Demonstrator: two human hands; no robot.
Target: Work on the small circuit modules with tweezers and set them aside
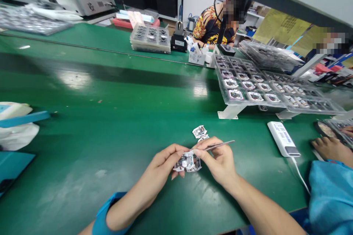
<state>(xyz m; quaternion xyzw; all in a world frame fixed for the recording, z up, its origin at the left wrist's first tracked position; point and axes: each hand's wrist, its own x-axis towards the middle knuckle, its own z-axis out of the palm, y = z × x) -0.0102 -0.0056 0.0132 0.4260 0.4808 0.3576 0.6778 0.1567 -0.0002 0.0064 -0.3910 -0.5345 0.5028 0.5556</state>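
Observation:
My left hand (168, 159) is closed around the left side of a small white-framed electronic assembly (188, 162), with circuit parts showing inside it. Across from it, my right hand (217, 158) has its thumb and fingers at the assembly's upper right edge. A pair of thin metal tweezers (224, 144) lies in the right hand, one end sticking out to the right. Just beyond the fingers, another white-framed assembly (199, 131) rests on the green table (124, 117). A further piece beside it is partly hidden by my right hand.
Clear trays (228, 101) of similar assemblies stand on white brackets at the right. A white device (282, 139) with a cable lies before them. A co-worker's hand (331, 148) is at far right; another person (212, 25) sits opposite. Stacked trays (150, 39) stand at the back.

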